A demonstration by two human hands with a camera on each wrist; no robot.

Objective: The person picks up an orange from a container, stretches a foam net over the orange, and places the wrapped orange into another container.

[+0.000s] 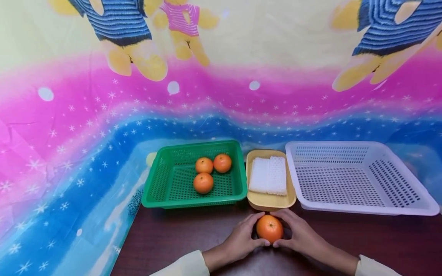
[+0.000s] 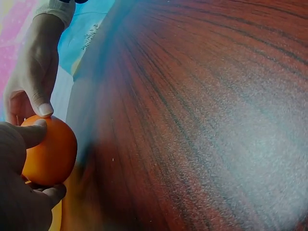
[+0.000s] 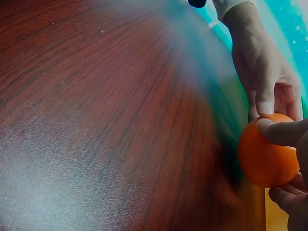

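Note:
In the head view an orange (image 1: 269, 229) is held between both hands at the table's front middle. My left hand (image 1: 239, 238) curves round its left side, and my right hand (image 1: 302, 234) grips the right side. Both thumbs press on the near side with their tips close together. The wrist views show the orange (image 2: 55, 151) between fingers and thumbs. The far fingertips are partly hidden behind it. Just beyond the hands stands a yellow tray (image 1: 271, 203) bearing white foam net sleeves (image 1: 267, 175).
To the left, a green basket (image 1: 193, 203) contains three more oranges (image 1: 203, 183). A white perforated basket (image 1: 366, 209) stands on the right. Both flank the yellow tray on the dark wooden table (image 1: 172, 237). A patterned cloth (image 1: 221, 88) rises behind.

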